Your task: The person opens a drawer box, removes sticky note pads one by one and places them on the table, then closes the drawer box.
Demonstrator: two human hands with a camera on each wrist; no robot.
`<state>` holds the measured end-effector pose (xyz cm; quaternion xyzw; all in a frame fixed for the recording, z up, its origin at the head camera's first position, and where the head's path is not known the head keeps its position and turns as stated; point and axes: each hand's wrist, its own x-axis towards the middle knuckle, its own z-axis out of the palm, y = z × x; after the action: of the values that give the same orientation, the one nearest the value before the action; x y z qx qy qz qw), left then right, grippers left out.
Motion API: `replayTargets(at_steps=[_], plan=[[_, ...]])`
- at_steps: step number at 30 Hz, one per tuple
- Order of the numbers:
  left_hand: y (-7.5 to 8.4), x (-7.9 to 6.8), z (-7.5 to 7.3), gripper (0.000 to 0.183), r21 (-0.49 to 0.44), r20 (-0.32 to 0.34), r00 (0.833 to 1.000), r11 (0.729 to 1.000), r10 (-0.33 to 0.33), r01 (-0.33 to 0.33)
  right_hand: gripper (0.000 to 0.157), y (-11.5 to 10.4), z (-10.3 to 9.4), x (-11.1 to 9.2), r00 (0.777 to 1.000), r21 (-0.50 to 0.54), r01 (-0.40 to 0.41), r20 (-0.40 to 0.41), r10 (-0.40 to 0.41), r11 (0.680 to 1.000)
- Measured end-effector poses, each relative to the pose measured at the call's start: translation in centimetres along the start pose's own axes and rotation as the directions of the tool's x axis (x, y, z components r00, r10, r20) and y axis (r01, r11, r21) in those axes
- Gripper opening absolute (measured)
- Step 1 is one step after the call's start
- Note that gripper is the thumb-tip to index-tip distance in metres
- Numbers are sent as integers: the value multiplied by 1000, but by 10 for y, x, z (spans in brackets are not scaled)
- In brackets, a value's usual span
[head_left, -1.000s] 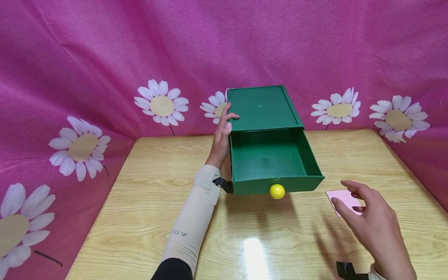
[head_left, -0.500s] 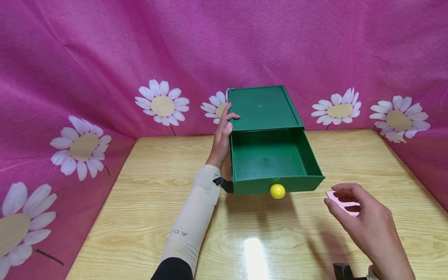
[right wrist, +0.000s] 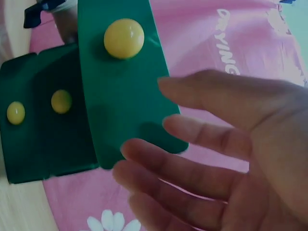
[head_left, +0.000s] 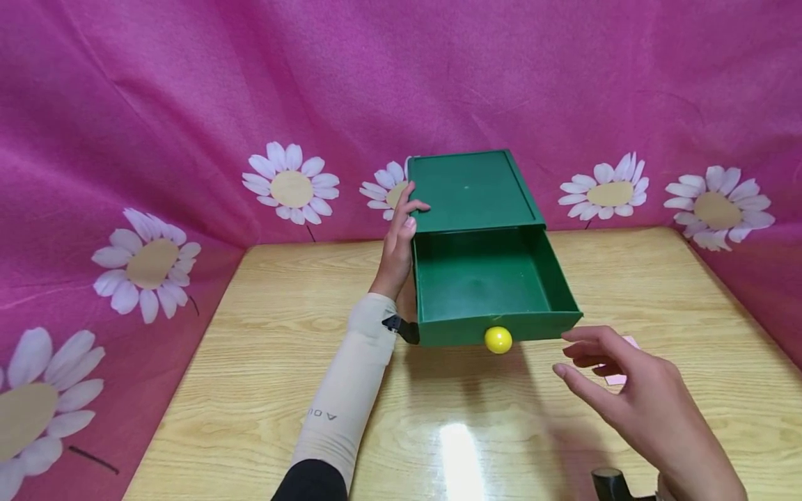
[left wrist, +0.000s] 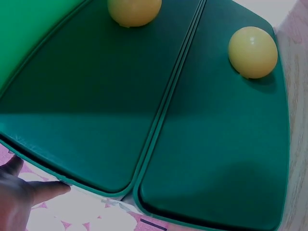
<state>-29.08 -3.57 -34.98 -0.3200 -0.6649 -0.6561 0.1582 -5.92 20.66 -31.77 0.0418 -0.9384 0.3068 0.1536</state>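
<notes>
green drawer unit [head_left: 470, 189] between hands [head_left: 395, 254] [head_left: 648, 400], touching left

Pink backdrop [right wrist: 192, 38]: "RYING", first letter unclear; pale sleeve [head_left: 344, 383]: partial lettering, "A" legible

The left hand [head_left: 395, 252] reaches far forward; the right hand [head_left: 645, 396] (loosely curved) hovers closer.

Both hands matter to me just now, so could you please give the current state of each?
Left hand: open, resting against the green cabinet.
Right hand: open, holding nothing, near the pulled-out drawer.
</notes>
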Motion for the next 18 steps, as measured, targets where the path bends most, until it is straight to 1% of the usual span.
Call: replayTargets(at_steps=[4,7,12,18], plan=[[0,0,0,40,3,0,1000,1000,11,-11,35,-5,6,2,994,15,110,25,-110,994],[0,0,1,39,6,1,1000,1000,16,-16,38,-9,10,4,985,36,159,58,-161,987],[0,1,1,39,7,-1,1000,1000,22,-22,42,-12,16,6,979,69,162,117,-169,984],[0,1,0,39,4,-1,1000,1000,19,-19,45,-16,24,9,973,103,134,173,-150,986]])
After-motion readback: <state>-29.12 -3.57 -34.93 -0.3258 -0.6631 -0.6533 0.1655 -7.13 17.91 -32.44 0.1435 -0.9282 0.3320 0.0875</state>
